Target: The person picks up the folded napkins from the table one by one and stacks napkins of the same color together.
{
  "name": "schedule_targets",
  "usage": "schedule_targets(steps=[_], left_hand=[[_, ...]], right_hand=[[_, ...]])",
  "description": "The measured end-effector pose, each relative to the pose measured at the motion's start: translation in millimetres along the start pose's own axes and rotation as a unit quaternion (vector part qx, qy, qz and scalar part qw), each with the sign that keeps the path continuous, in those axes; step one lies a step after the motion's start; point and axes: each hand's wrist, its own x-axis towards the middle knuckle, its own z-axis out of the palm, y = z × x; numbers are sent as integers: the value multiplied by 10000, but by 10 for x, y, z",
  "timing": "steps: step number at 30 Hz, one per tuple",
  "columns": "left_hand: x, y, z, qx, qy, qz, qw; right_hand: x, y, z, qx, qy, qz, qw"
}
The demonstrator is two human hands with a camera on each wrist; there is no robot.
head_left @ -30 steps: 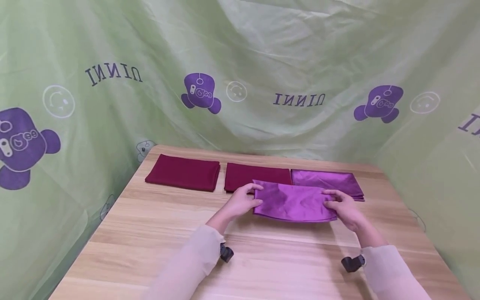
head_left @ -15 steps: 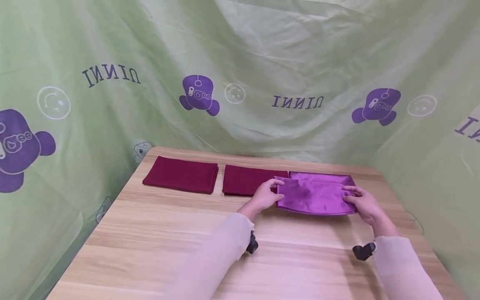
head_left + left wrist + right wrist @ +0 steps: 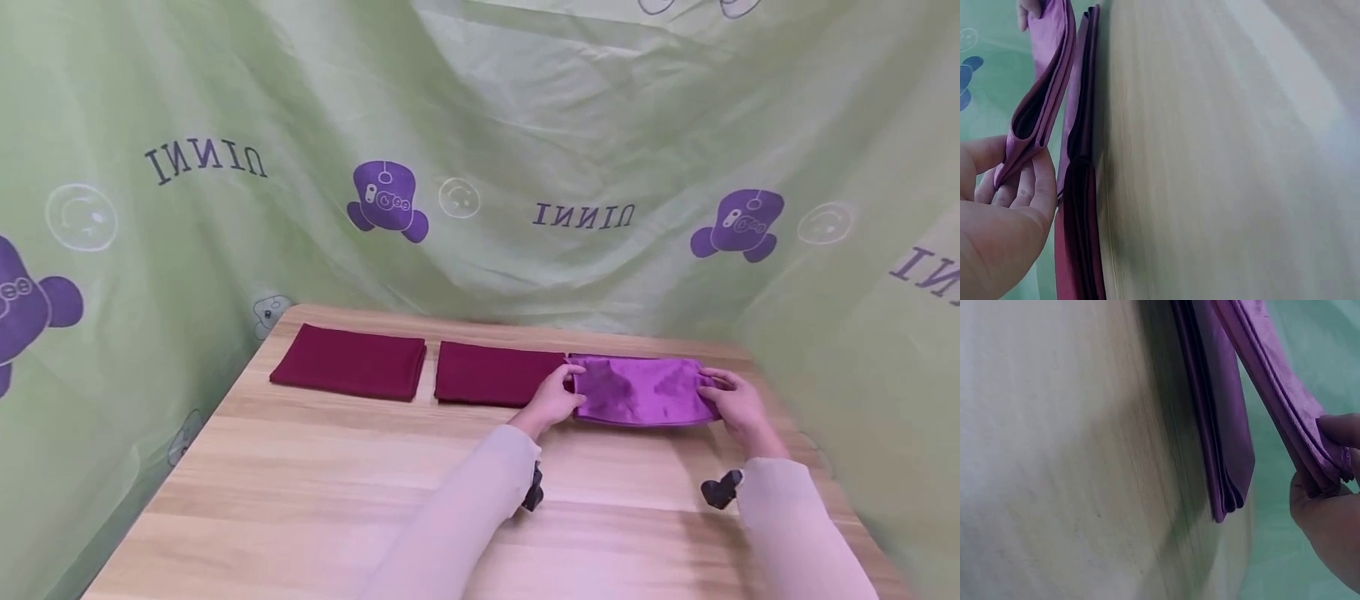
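Observation:
A shiny purple folded cloth (image 3: 645, 392) is held up flat between both hands, slightly bowed in the middle. My left hand (image 3: 551, 402) pinches its left end, thumb on one side and fingers on the other. At the opposite end, my right hand (image 3: 738, 408) pinches the layered corner. Directly beneath lies a second folded purple cloth (image 3: 1229, 412), mostly covered in the head view. Both wrist views show a gap between the held cloth and the one under it. Close by the left hand is a dark red folded cloth (image 3: 495, 373), partly behind that hand.
Another dark red folded cloth (image 3: 352, 360) lies farther left in the same row, along the back of the wooden table (image 3: 337, 500). A green printed curtain (image 3: 487, 275) hangs right behind the table and along both sides.
Both hands have carried the purple cloth rightward and away, from in front of the row to over the other purple cloth. The head view has also tilted up a little.

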Motion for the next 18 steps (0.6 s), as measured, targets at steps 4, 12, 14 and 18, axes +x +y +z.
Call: schedule_targets(steps=[4, 12, 14, 18], left_hand=[[80, 13, 121, -294, -40, -129, 9995], [238, -34, 208, -805, 123, -269, 9963], [275, -42, 210, -827, 158, -240, 9962], [339, -34, 216, -680, 147, -191, 9974]], right_hand=[[44, -6, -46, -251, 331, -18, 9991], [143, 74, -60, 4, 674, 49, 9977], [164, 93, -47, 23, 772, 42, 9970], [216, 138, -24, -102, 947, -9, 9955]])
